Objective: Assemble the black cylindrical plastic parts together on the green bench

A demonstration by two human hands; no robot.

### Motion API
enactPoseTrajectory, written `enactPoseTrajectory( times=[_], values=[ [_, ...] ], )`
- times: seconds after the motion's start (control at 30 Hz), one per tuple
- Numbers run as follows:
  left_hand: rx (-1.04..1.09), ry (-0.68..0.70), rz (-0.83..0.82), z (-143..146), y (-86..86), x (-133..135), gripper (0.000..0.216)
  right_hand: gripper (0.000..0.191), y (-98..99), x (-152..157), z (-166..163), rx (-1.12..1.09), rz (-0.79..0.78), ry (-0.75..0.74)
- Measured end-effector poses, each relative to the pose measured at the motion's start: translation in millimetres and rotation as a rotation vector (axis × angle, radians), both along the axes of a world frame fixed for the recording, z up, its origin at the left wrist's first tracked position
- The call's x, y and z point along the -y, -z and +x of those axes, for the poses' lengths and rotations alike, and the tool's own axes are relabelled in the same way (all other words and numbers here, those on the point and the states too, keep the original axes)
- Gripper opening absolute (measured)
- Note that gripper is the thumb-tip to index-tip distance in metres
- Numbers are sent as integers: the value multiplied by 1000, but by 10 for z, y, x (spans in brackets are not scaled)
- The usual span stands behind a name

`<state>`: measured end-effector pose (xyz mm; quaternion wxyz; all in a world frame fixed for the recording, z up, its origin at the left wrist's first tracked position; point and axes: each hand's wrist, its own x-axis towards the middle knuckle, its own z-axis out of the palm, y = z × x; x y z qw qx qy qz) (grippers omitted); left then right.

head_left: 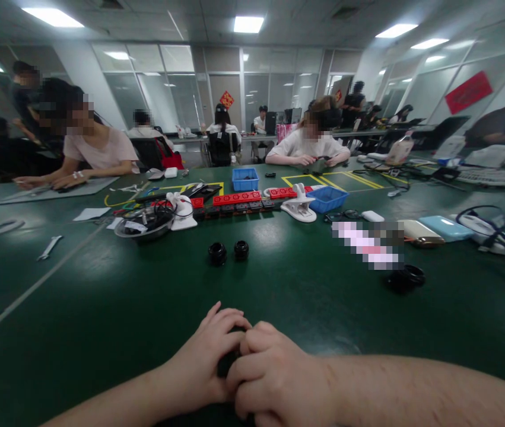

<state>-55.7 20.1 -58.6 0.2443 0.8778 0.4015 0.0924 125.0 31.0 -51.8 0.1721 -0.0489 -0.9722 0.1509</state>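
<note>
Close together at the front of the green table [154, 308], my two hands meet over a dark thing, mostly hidden by the fingers. My left hand [210, 356] curves its fingers and thumb around it from the left. From the right, my right hand [274, 373] is closed, its fingers curled and pressed against the left fingertips. Beyond the hands stand two small black ring-shaped parts, a left one [217, 253] and a right one [241, 249]. A larger black ring-shaped part [406, 277] lies farther right.
A metal bowl of cables [143, 228], a red power strip [237, 198], a white clip stand [299, 207] and blue bins [327, 198] line the middle. A wrench [50, 248] lies left; a light-blue case [445, 228] lies right. People sit across the table.
</note>
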Motion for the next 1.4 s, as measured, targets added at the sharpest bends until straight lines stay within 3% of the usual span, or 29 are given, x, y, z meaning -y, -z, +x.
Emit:
enactPoseTrajectory(
  times=[0.17, 0.3, 0.4, 0.53, 0.7, 0.77, 0.87, 0.97, 1.03, 1.27, 1.4],
  values=[
    [30, -3, 21, 4, -27, 44, 33, 9, 55, 72, -5, -88, 144, 3],
    [41, -2, 64, 3, 2, 70, 34, 16, -73, 144, 26, -248, 237, 11],
    [49, -19, 92, 22, 23, 82, 39, 25, -197, 205, 63, -279, 220, 96],
    [68, -44, 105, 16, 58, 81, 55, 34, -204, 186, 152, -363, 60, 256],
    [121, -101, 111, -107, -15, 95, 112, 56, 23, -134, 280, -329, -470, 415],
    [152, -106, 97, -144, -172, 104, 105, 60, 94, -267, 304, -253, -567, 361],
    [154, -90, 84, -136, -520, 89, 72, 67, 114, -360, 313, -123, -631, 263],
    [82, 36, 1, -63, -830, 36, 45, 74, 57, -346, 306, -7, -593, 258],
    [18, 106, -25, 2, -932, 0, 41, 68, 20, -323, 293, 44, -538, 265],
    [-88, 222, -3, 154, -841, -87, 52, 59, 47, -318, 223, 102, -408, 272],
    [-92, 238, -20, 137, -810, -114, 41, 41, 92, -329, 201, 120, -385, 262]
  ],
)
